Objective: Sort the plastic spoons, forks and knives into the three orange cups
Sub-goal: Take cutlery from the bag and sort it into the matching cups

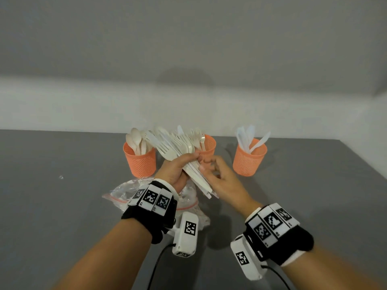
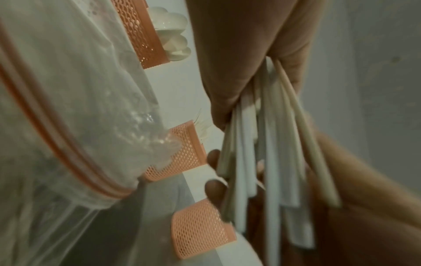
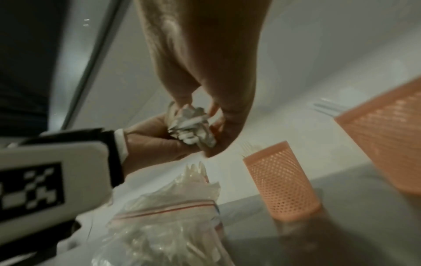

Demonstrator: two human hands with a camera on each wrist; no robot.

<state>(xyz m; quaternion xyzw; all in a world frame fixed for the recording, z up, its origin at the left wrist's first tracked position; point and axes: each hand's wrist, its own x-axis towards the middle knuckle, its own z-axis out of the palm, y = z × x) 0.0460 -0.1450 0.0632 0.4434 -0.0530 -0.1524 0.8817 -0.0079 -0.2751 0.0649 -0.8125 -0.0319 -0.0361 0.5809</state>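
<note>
White cutlery bundle (image 1: 184,162) gripped in left hand (image 1: 174,170); right hand (image 1: 219,176) pinches its handles (cups just beyond).

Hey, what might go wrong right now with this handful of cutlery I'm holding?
The left hand grips a fanned bundle of cutlery by the handles alone; pulling one out with the right hand may spill others. The bundle hangs close to the middle cup, so a swing might tip it.

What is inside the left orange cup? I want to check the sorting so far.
Spoons stand bowl-up in the left orange cup. Their handles are hidden behind the mesh wall, so anything lower inside cannot be seen.
</note>
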